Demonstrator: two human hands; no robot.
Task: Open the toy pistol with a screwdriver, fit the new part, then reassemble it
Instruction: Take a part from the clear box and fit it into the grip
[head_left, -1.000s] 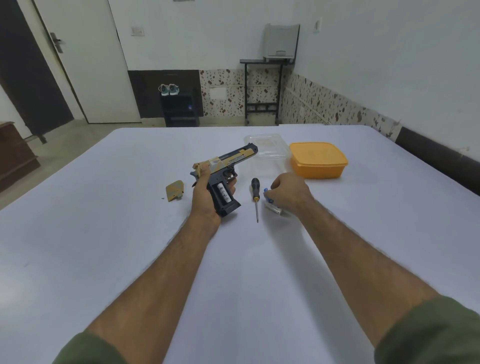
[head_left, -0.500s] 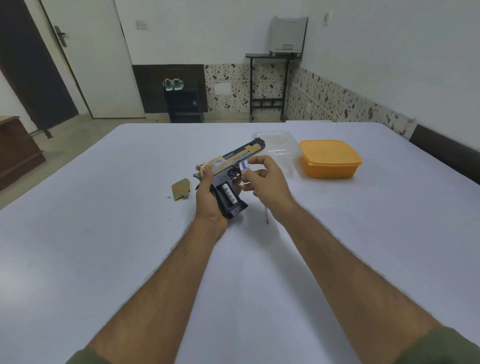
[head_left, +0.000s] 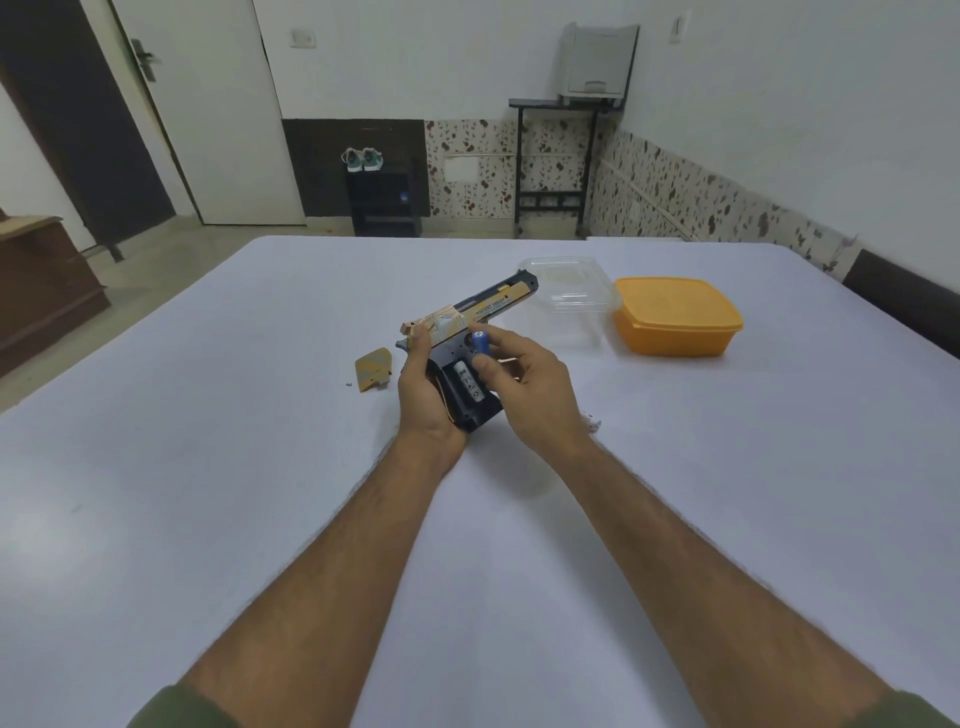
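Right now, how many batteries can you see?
2. A blue battery pinched in the right hand; a white one inside the toy pistol grip. Others may be hidden.

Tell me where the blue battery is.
In the head view, the blue battery is pinched in the right hand, just above the toy pistol's open grip.

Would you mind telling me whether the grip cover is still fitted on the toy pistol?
No, the grip cover lies on the table left of the toy pistol, whose open grip shows a battery inside.
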